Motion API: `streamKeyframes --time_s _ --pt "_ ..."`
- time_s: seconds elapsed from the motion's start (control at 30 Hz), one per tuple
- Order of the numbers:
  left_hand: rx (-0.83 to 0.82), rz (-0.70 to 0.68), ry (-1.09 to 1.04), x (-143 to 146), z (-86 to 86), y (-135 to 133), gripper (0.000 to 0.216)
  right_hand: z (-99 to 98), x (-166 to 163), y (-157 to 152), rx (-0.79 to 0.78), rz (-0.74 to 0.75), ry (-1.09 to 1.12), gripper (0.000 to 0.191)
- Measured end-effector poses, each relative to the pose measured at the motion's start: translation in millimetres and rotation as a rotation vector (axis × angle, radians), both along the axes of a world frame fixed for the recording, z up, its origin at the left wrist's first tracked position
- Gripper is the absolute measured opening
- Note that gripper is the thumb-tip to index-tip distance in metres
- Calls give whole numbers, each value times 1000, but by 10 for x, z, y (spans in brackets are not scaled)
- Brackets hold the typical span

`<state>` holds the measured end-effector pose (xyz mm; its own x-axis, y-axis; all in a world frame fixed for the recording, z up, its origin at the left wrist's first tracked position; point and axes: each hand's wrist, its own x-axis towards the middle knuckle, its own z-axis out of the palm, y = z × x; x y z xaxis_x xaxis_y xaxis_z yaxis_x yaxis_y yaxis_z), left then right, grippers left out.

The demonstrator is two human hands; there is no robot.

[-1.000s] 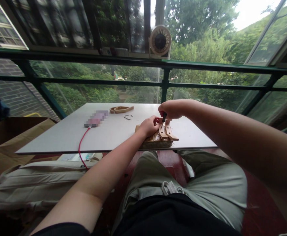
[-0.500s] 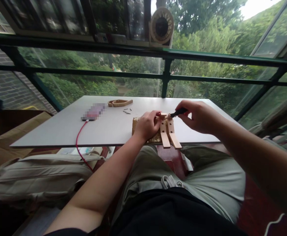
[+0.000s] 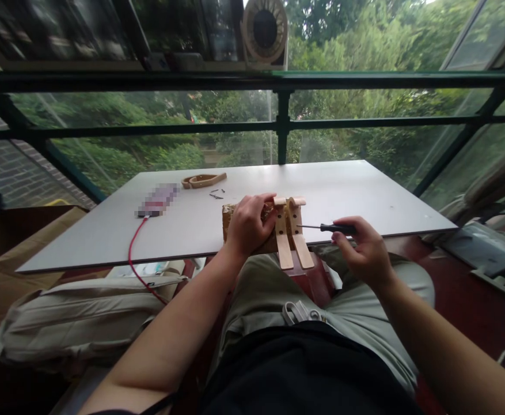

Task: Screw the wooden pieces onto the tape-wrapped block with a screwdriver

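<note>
My left hand [image 3: 246,223] presses down on a wooden assembly [image 3: 291,233] at the near edge of the grey table [image 3: 364,196]. Two pale wooden slats of the assembly stick out over the table's edge toward my lap. My right hand [image 3: 362,251] grips a small screwdriver [image 3: 327,227] with a black handle. It lies level, its thin shaft pointing left at the slats' side, the tip just short of them.
A curved wooden part [image 3: 202,180] and several small screws [image 3: 216,194] lie further back on the table. A phone [image 3: 157,200] with a red cable [image 3: 135,253] lies at the left. A beige bag [image 3: 79,317] rests below the table's left edge. Window rails and a fan [image 3: 264,29] stand behind.
My right hand has come down from above the assembly's top to its right side, turning the screwdriver level. The assembly now sits further over the table's edge. My left hand stays on it.
</note>
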<state>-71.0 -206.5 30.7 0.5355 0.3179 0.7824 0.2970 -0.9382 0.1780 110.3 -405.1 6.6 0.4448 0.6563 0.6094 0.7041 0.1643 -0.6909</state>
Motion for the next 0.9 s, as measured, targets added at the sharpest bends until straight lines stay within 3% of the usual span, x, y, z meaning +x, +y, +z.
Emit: streamKeyframes --time_s 0.53,0.9 --pt "5 -42 4 9 -7 -14 33 -378 27 -15 -108 70 223 22" --pt "-48 -30 78 97 32 34 33 -169 56 3 -56 62 95 22"
